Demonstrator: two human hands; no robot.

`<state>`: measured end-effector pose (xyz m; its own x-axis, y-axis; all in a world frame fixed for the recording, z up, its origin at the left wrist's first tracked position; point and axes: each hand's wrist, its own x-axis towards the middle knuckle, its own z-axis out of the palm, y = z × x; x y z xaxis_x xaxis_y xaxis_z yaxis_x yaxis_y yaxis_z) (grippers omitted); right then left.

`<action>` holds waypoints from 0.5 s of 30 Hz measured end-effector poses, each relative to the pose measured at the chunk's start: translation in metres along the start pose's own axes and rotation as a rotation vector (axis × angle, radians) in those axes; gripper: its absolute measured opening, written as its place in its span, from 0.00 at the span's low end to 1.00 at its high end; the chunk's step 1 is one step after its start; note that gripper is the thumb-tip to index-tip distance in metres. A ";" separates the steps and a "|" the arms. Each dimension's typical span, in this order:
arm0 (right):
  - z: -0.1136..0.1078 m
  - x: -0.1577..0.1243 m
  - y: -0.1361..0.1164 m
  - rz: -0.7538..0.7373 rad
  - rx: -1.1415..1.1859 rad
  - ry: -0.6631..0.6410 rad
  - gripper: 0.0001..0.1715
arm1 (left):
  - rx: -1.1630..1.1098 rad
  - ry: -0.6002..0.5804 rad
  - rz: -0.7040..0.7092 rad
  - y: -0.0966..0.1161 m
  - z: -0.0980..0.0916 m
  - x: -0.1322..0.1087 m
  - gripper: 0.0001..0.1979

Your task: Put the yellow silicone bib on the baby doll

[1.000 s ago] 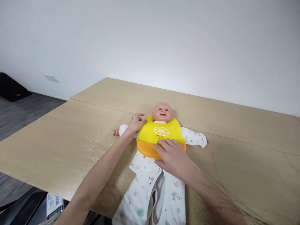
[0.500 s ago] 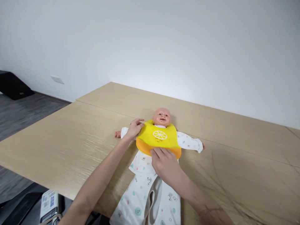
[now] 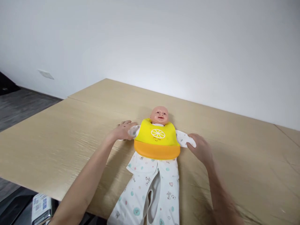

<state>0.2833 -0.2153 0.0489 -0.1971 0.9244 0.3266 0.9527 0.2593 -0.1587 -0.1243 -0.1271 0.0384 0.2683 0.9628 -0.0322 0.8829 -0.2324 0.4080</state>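
Note:
A baby doll (image 3: 160,115) lies on its back on the table, dressed in a white outfit (image 3: 138,193) with small printed animals and dots. Over its chest lies a yellow bib (image 3: 146,134) bearing a white citrus slice and an orange pocket (image 3: 157,151) along the bottom. At the doll's outstretched arm on the left, my left hand (image 3: 124,130) is closed around the sleeve, covering the doll's hand. My right hand (image 3: 201,148) grips the sleeved arm (image 3: 184,139) on the other side, thumb below and fingers above; the doll's hand there is hidden.
The wooden table (image 3: 70,131) stands against a white wall (image 3: 164,47) with a socket plate (image 3: 46,74). Below the near edge, at lower left, sits a white labelled box-like object (image 3: 42,206) among dark items. A black object (image 3: 7,84) is on the floor at far left.
Both hands have left the bib and moved outward to the doll's arms, left hand leftward, right hand up and rightward. The orange pocket is now fully visible. The view has shifted slightly.

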 end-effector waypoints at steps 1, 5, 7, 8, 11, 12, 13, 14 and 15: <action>0.006 0.001 0.014 0.024 -0.031 -0.040 0.18 | 0.057 -0.047 -0.052 0.000 -0.003 -0.001 0.34; 0.028 0.002 0.042 0.109 -0.051 -0.171 0.27 | 0.147 -0.067 -0.110 0.000 -0.002 0.002 0.25; 0.034 0.002 0.046 0.129 -0.005 -0.214 0.26 | 0.148 -0.014 -0.100 -0.002 0.002 0.005 0.24; 0.035 0.001 0.047 0.134 0.021 -0.226 0.24 | 0.147 0.021 -0.099 -0.003 0.005 0.007 0.23; 0.034 0.001 0.051 0.147 0.075 -0.232 0.19 | 0.136 0.096 -0.103 -0.004 0.010 0.011 0.23; 0.033 0.001 0.053 0.147 0.087 -0.235 0.18 | 0.133 0.108 -0.107 -0.004 0.011 0.012 0.23; 0.033 0.000 0.055 0.145 0.097 -0.241 0.18 | 0.135 0.119 -0.112 -0.004 0.012 0.013 0.24; 0.032 0.000 0.057 0.140 0.107 -0.249 0.18 | 0.140 0.132 -0.121 -0.003 0.012 0.014 0.24; 0.032 -0.001 0.059 0.135 0.113 -0.254 0.19 | 0.148 0.149 -0.129 -0.002 0.013 0.014 0.24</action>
<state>0.3320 -0.1917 0.0090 -0.1355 0.9893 0.0546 0.9451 0.1456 -0.2925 -0.1176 -0.1149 0.0253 0.1001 0.9929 0.0638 0.9559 -0.1138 0.2709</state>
